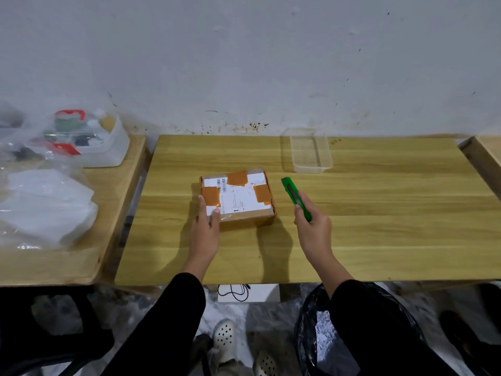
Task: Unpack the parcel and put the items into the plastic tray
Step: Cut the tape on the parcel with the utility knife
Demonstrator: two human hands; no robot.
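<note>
From the head camera I see the parcel [236, 198] lying taped shut at the centre of the table [379, 226]. My left hand [206, 226] rests flat on its near-left corner, fingers spread loosely, pinning it. At the parcel's three o'clock my right hand [314, 226] is wrapped around the green box cutter [295, 196], tip aimed toward twelve; I cannot tell whether the blade is out. The plastic tray [311, 154] sits empty at one o'clock. I judge this the opening step: next I must slice the tape shallowly, clear of my left fingers.
</note>
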